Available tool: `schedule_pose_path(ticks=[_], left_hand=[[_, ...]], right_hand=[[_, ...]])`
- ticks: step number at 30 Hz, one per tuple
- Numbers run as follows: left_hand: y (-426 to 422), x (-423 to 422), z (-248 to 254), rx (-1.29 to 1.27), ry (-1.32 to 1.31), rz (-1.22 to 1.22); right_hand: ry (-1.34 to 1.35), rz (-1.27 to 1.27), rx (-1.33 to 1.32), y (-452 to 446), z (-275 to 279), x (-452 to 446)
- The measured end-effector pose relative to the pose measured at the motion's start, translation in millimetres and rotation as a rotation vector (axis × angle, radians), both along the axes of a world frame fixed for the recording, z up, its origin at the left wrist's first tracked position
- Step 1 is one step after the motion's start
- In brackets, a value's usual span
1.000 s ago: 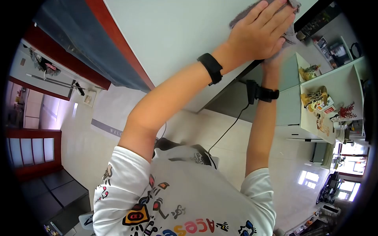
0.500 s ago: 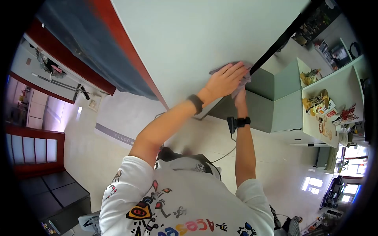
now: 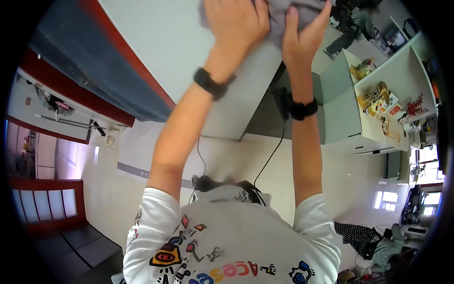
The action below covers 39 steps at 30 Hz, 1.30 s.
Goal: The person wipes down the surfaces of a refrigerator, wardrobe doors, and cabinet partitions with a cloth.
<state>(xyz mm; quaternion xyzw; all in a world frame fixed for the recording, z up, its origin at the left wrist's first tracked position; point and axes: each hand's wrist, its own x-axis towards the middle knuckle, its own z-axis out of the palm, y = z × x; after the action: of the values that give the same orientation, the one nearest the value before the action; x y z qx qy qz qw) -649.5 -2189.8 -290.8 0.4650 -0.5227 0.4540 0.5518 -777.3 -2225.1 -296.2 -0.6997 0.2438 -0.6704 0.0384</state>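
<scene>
A grey-purple cloth (image 3: pixel 288 16) is bunched at the top of the view, against the upper part of a pale, smooth panel (image 3: pixel 189 52). My left hand (image 3: pixel 236 23) is closed on the cloth's left part, its fingertips cut off by the frame edge. On the right side of the cloth, my right hand (image 3: pixel 302 40) grips it between thumb and fingers. Each wrist wears a black band; a small dark device with a cable hangs by the right one.
At right, a pale cabinet (image 3: pixel 343 125) holds ornaments and red sprigs (image 3: pixel 416 106). A grey seat stands beside it. Dark blue curtain (image 3: pixel 94 71) hangs at left. On the floor lie a lettered mat (image 3: pixel 142 173) and a cable (image 3: pixel 272 158). People in dotted trousers are at right.
Both hands have moved up and nearer to me with the cloth, from lower at the panel's right edge. The left hand has shifted left, and the hands are farther apart.
</scene>
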Motion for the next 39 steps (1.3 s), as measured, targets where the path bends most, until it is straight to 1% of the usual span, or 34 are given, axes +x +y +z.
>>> schedule_pose_path(ticks=[2,4,7,8,10,16,17,19,23,24,26,27,29,30,31,32,33,35,36,37,38,39], left_hand=[[-12.5,26.7,27.4,-0.124,-0.118,0.109],[-0.4,25.7,31.4,-0.024,-0.111,0.16],[1.5,36.2,12.1,0.088,-0.159,0.193],[2.3,38.7,0.8,0.124,-0.177,0.196],[5.8,38.6,-20.6,0.217,-0.206,0.167],[11.9,43.5,-112.0,0.422,-0.287,0.125],[8.8,45.1,-132.8,0.387,-0.297,0.14],[5.7,45.6,-174.4,0.329,-0.307,0.166],[25.1,54.3,-249.5,0.495,-0.493,0.068],[29.4,60.3,-276.1,0.55,-0.554,0.043],[35.1,66.9,-301.8,0.616,-0.63,0.015],[37.7,69.0,-306.3,0.631,-0.645,0.011],[40.5,70.3,-305.3,0.636,-0.635,0.009],[42.0,67.9,-296.9,0.633,-0.604,0.009],[41.4,65.8,-286.5,0.626,-0.576,0.011],[39.4,63.9,-275.5,0.728,-0.481,-0.082],[36.5,60.9,-256.9,0.684,-0.423,-0.064],[26.7,52.9,-206.8,0.589,-0.313,-0.024],[25.3,46.7,-180.8,0.502,-0.226,-0.023],[15.2,48.8,-168.0,0.359,-0.255,-0.035],[1.2,54.8,-160.4,0.214,-0.283,-0.047],[-6.5,57.4,-161.2,0.136,-0.307,-0.022]], right_hand=[[-0.01,-0.119,-0.064,-8.5,4.8,11.8],[-0.006,-0.26,-0.176,-19.2,0.6,27.4],[0.052,-0.37,-0.238,-19.9,-30.5,27.3],[0.102,-0.318,-0.165,-12.3,-41.3,26.9],[0.15,-0.334,-0.149,-15.1,-70.1,25.0],[0.269,-0.36,0.008,-9.3,-166.0,14.9],[0.291,-0.373,0.036,-7.0,-183.0,13.7],[0.293,-0.251,0.125,-10.3,-229.8,6.9],[0.297,-0.089,0.326,11.6,-304.1,-0.2],[0.402,-0.132,0.339,16.5,-326.4,-4.3],[0.609,-0.214,0.358,26.7,-366.9,-12.3],[0.467,-0.135,0.422,34.0,-364.2,-11.8],[0.173,0.019,0.533,39.6,-333.9,-4.5],[0.166,0.004,0.492,33.3,-324.4,-2.6],[0.163,-0.041,0.353,23.7,-311.1,-0.6],[0.158,-0.086,0.209,15.4,-293.1,2.2],[0.13,-0.091,0.19,14.6,-262.2,5.0],[0.1,-0.226,0.178,5.8,-236.2,1.3],[0.1,-0.357,0.184,-4.0,-234.3,-4.7],[0.038,-0.315,0.073,-6.8,-209.7,3.4],[-0.025,-0.273,-0.039,-12.1,-172.7,15.2],[-0.041,-0.3,-0.131,-17.0,-162.8,21.3]])
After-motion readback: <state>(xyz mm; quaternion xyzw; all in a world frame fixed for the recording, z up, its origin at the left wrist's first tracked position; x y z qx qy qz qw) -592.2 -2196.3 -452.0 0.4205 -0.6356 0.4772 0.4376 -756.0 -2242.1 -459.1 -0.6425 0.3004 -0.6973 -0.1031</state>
